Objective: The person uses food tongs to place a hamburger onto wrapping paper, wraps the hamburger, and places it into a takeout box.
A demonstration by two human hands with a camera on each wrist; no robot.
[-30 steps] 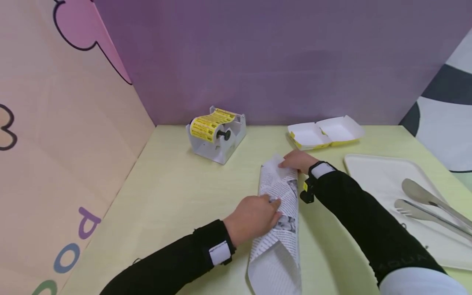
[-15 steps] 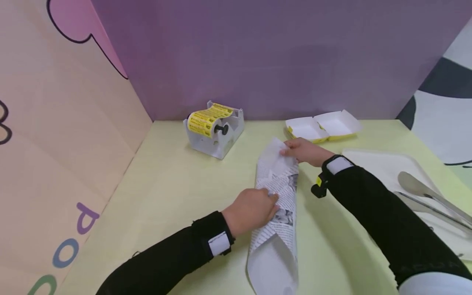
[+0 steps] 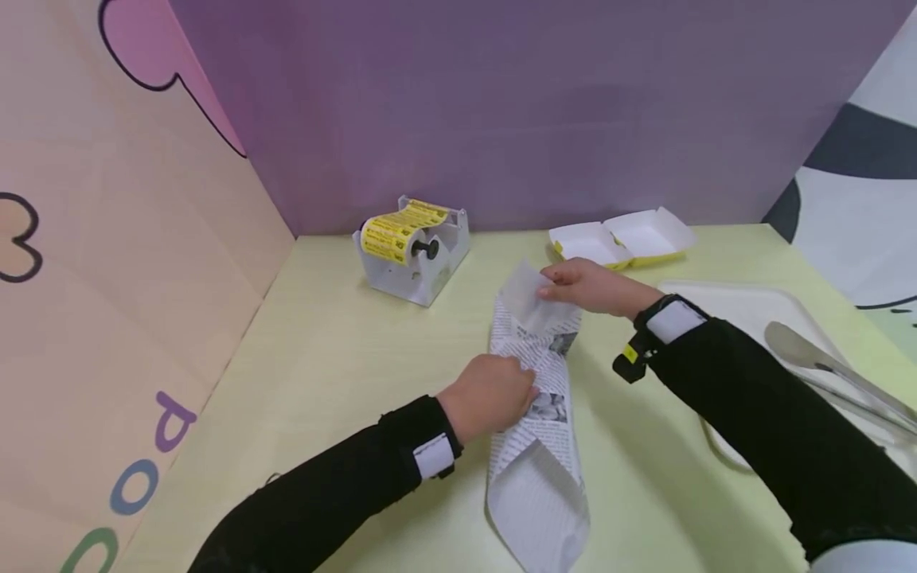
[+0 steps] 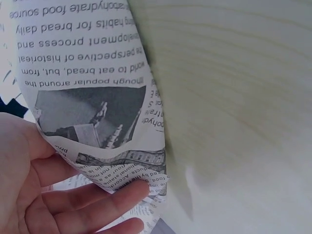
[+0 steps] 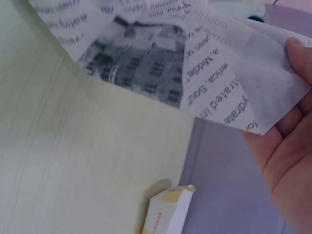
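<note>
A long, folded sheet of newsprint wrapping paper (image 3: pixel 548 406) runs away from me across the table, its near end flaring out plain white. Whether anything lies inside cannot be seen. My left hand (image 3: pixel 490 398) grips the paper at its middle, fingers curled at its edge; in the left wrist view that hand (image 4: pixel 73 195) is seen against the printed wrapping paper (image 4: pixel 83 68). At the far end my right hand (image 3: pixel 591 286) pinches the raised white tip between thumb and fingers. The right wrist view shows the right hand (image 5: pixel 292 146) on the wrapping paper (image 5: pixel 209 73), held off the table.
A label dispenser (image 3: pixel 404 278) with a yellow label roll (image 3: pixel 390 239) stands at the back left. An opened white and yellow carton (image 3: pixel 648 237) lies behind my right hand. On the right, partly under my right arm, a white tray (image 3: pixel 723 294) bears metal tongs (image 3: pixel 809 350).
My right hand has lifted the far tip of the wrapping paper and turned it, with the wrist swinging to the right. My left hand keeps its place at the middle, fingers curled in more.
</note>
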